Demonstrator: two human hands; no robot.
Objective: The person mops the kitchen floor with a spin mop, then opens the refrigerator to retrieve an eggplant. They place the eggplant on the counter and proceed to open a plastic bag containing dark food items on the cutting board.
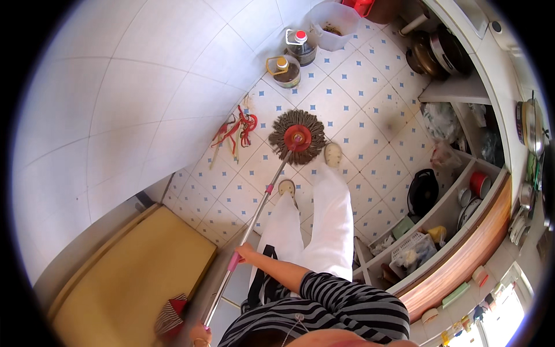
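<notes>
A mop [250, 222] with a metal pole slants from the lower left up to its round head of grey-brown strands with a red centre. The mop head rests spread on the tiled floor just ahead of my feet. My right hand [247, 253] reaches across my body and is closed round the pink grip partway down the pole. Lower down at the picture's edge, my left hand [200, 333] is closed round the pole's top end. Red straps [240, 130] lie tangled by the wall, left of the mop head.
Along the far wall stand two oil jugs [286, 74] and a whitish plastic bin [334, 28]. Open shelves on the right hold pots [449, 49], bags [440, 122] and a white basket [409, 248]. A black pan [422, 192] leans there. A yellow-topped surface [130, 277] is at left.
</notes>
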